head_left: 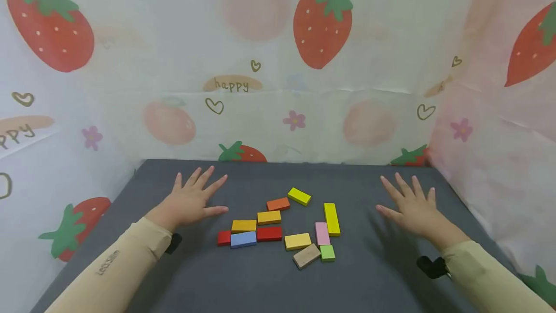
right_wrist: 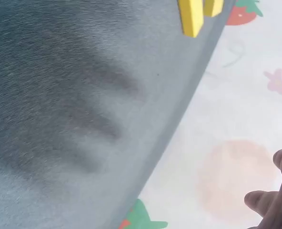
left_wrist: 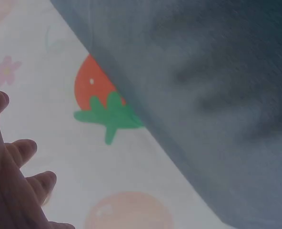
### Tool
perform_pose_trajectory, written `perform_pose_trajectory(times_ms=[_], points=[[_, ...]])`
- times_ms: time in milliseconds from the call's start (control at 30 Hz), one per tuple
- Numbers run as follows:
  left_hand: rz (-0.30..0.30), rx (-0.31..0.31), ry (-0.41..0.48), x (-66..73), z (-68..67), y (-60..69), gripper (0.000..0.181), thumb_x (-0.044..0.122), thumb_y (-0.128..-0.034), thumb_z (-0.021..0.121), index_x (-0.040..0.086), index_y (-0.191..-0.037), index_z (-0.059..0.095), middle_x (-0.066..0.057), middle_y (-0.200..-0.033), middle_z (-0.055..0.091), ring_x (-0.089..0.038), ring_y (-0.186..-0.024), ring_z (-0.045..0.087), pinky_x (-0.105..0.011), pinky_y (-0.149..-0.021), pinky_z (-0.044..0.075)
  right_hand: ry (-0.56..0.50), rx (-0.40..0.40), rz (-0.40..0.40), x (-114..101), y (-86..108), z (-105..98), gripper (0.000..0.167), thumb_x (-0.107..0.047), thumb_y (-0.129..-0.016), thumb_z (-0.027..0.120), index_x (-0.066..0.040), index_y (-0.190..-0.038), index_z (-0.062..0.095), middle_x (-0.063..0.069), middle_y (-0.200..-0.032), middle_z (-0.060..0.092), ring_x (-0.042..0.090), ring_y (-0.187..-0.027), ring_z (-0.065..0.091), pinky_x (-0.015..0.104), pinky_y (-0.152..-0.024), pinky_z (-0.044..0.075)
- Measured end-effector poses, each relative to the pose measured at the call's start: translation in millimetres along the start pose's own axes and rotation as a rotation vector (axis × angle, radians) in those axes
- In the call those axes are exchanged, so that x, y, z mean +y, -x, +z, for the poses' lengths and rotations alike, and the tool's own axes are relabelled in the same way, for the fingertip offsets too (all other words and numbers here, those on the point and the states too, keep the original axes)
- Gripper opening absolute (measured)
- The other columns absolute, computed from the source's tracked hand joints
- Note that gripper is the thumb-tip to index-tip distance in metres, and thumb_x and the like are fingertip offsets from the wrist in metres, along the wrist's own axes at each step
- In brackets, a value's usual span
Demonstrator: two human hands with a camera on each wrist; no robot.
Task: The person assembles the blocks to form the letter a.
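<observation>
Left hand (head_left: 191, 202) is hovering over the left part of the dark grey surface (head_left: 260, 286), spread, thumb and fingers standing apart; right hand (head_left: 414, 214) is hovering over the opposite side, spread likewise. Cream sleeves (head_left: 126, 255) are covering the forearms, the left one bearing lettering; a black device (head_left: 432, 267) is showing under each wrist. Blurred finger shadows (right_wrist: 107, 126) are falling on the surface in both wrist views. Between the hands, blocks are lying mid-surface. A small red block (head_left: 224, 238) is sitting nearest the left hand, beside a blue block (head_left: 243, 239); a longer red block (head_left: 269, 234) is lying to their right, and an orange block (head_left: 278, 204) and a bright yellow block (head_left: 299, 196) are trailing off behind. A long yellow block (head_left: 332, 219) is lying nearest the right hand, beside a pink block (head_left: 322, 234), with a green block (head_left: 327, 253) just in front of the pink one. Farther out, the surface is ending in a straight far edge, and pale cloth (head_left: 173, 52) is walling in the back and both sides. Red strawberries (head_left: 323, 33) are patterning it, with pink flowers (head_left: 294, 120), outlined hearts (head_left: 214, 106) and the word "happy" showing between. Creases are crossing the back; the right side is taking a pinkish tint.
</observation>
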State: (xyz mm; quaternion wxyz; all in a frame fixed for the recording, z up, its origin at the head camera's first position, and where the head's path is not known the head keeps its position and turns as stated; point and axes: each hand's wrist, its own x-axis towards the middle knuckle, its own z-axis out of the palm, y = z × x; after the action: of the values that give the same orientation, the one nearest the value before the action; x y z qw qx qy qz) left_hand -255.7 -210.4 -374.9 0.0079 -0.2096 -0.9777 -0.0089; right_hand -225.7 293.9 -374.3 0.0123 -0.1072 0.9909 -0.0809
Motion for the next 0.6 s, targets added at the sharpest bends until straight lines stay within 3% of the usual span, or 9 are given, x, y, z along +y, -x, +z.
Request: perform_pose_trajectory(times_ms=[233,600], points=[[0.035,0.012,0.036,23.4,2.0,-17.1,0.082,0.068,-0.0804,0.045,0.028,-0.146,0.018,-0.012,-0.152,0.008,-0.040,-0.136,0.007,-0.067,-0.099,0.001,-0.059,0.015,0.005,-9,-17.7,0,0.085,-0.068,-0.083,0.039,-0.023,-0.148,0.007,0.022,-0.150,0.004,0.050,-0.132,-0.006,0.072,-0.090,-0.008],[0.174,-0.002,0.155,81.9,16.7,-56.3,0.080,0.059,-0.0811,0.055,0.028,-0.146,0.019,-0.008,-0.151,0.016,-0.032,-0.137,0.016,-0.055,-0.105,0.017,-0.202,0.021,0.040,-18,-46.2,21,0.082,-0.057,-0.085,0.050,-0.014,-0.146,0.017,0.025,-0.148,0.012,0.050,-0.131,0.007,0.071,-0.094,0.006]])
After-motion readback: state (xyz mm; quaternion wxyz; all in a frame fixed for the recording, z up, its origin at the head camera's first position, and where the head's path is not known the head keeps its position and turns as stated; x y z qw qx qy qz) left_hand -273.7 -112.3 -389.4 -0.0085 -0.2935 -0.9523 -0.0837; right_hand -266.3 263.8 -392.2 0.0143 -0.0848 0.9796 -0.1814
